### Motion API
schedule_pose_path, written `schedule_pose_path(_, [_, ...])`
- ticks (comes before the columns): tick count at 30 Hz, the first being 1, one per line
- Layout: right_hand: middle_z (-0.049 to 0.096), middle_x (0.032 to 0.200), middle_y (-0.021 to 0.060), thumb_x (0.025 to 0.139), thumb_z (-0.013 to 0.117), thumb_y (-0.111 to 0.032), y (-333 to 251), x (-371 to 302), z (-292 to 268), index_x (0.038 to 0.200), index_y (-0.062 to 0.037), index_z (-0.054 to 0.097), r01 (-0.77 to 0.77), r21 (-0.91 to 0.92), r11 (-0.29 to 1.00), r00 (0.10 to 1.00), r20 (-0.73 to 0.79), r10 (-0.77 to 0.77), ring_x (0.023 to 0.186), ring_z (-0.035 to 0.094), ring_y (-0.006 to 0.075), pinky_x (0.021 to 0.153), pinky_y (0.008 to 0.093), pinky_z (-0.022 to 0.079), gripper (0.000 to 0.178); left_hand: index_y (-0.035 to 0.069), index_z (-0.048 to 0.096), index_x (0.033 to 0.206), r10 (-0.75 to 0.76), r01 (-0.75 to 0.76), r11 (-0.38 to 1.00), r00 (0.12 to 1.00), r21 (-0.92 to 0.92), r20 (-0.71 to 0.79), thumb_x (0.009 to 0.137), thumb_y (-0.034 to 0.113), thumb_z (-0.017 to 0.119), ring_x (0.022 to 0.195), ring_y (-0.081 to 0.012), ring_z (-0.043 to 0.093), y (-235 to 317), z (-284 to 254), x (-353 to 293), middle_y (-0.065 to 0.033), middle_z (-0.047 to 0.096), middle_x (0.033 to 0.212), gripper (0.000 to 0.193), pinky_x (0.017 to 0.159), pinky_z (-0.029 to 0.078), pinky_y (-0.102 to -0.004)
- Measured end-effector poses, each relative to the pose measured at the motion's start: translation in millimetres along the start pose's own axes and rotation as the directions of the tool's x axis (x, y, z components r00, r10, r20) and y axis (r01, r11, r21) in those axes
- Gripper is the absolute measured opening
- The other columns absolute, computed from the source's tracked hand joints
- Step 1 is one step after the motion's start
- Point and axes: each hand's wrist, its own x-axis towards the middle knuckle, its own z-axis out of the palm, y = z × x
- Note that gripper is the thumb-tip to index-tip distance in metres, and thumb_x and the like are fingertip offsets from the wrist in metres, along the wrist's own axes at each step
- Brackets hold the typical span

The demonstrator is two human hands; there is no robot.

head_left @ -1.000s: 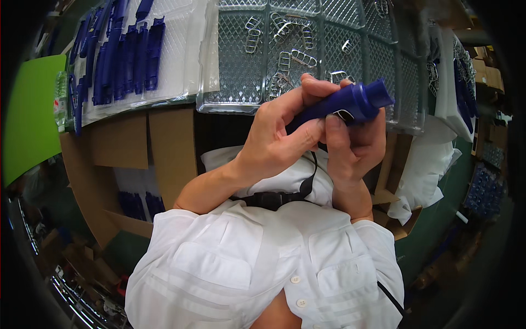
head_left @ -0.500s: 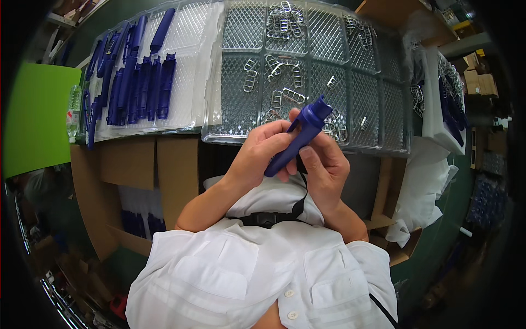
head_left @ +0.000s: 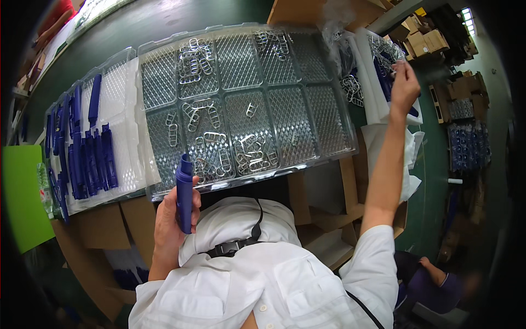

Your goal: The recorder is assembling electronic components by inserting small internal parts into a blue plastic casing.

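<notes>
My left hand [head_left: 167, 219] is closed around a dark blue tubular plastic part [head_left: 185, 194], held upright in front of the near edge of a clear compartment tray [head_left: 331, 112]. Small metal ladder-shaped clips [head_left: 194, 60] lie loose in several of its compartments. Far to the right, my right hand [head_left: 404, 88] reaches over a white foam box [head_left: 372, 101]. Its fingers are pinched together next to a heap of metal clips [head_left: 386, 48]; what they hold, if anything, is too small to make out. Dark blue parts [head_left: 382, 77] also lie in that box.
At left, a clear tray [head_left: 123, 112] lined with white holds rows of blue half-shell parts [head_left: 107, 159]. A plastic bottle [head_left: 44, 186] and green panel [head_left: 22, 192] stand beyond. Open cardboard boxes [head_left: 96, 225] sit below. Other people show at lower right [head_left: 438, 285] and upper left [head_left: 57, 22].
My right hand has left the blue part and moved far right to the foam box. My left hand now holds the part alone, lower and upright. The view has turned rightward.
</notes>
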Motion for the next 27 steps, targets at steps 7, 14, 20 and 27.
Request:
schedule_pose_path(7, [0.074, 0.109, 0.022, 0.094, 0.07, -0.033, 130, 74, 17, 0.124, 0.0091, 0.066, 0.152, -0.701, 0.697, 0.974, -0.013, -0.226, 0.109, 0.069, 0.0446, 0.099, 0.0494, 0.051, 0.052, -0.005, 0.036, 0.156, -0.011, -0.008, 0.991, 0.99, 0.136, 0.138, 0.096, 0.045, 0.07, 0.063, -0.0066, 0.052, -2, 1, 15, -0.0107, 0.058, 0.109, 0.085, 0.047, 0.046, -0.0211])
schedule_pose_path(14, [0.078, 0.099, 0.014, 0.093, 0.072, -0.024, -125, -80, 132, 0.107, -0.0087, 0.079, 0.047, 0.187, 0.981, 0.772, 0.617, -0.154, 0.092, 0.076, 0.0287, 0.082, 0.0348, 0.056, 0.022, 0.001, 0.028, 0.16, 0.071, -0.068, 0.996, 0.997, -0.066, 0.038, 0.104, 0.04, 0.061, 0.063, -0.01, 0.054, -4, -10, 2, -0.0212, 0.062, 0.108, 0.076, 0.056, 0.051, -0.0248])
schedule_pose_path(20, [0.077, 0.11, 0.0123, 0.09, 0.071, -0.025, -135, -88, 224, 0.123, -0.0168, 0.075, 0.246, -0.054, 0.968, 0.724, 0.674, -0.146, 0.104, 0.072, 0.0332, 0.092, 0.0445, 0.055, 0.034, -0.006, 0.034, 0.155, -0.01, 0.021, 0.997, 0.986, -0.068, 0.164, 0.106, 0.058, 0.046, 0.076, -0.0139, 0.063, 10, -16, -1, -0.02, 0.067, 0.109, 0.082, 0.064, 0.052, -0.0268])
schedule_pose_path(27, [0.077, 0.106, 0.0115, 0.085, 0.075, -0.022, -130, -74, 228, 0.132, -0.0194, 0.071, 0.265, -0.056, 0.963, 0.593, 0.797, -0.117, 0.101, 0.074, 0.0301, 0.091, 0.0412, 0.055, 0.047, -0.002, 0.049, 0.147, -0.033, 0.041, 0.981, 0.998, -0.187, 0.044, 0.111, 0.046, 0.04, 0.065, -0.0174, 0.063, 2, -29, -15, -0.0199, 0.065, 0.1, 0.061, 0.056, 0.052, -0.0289])
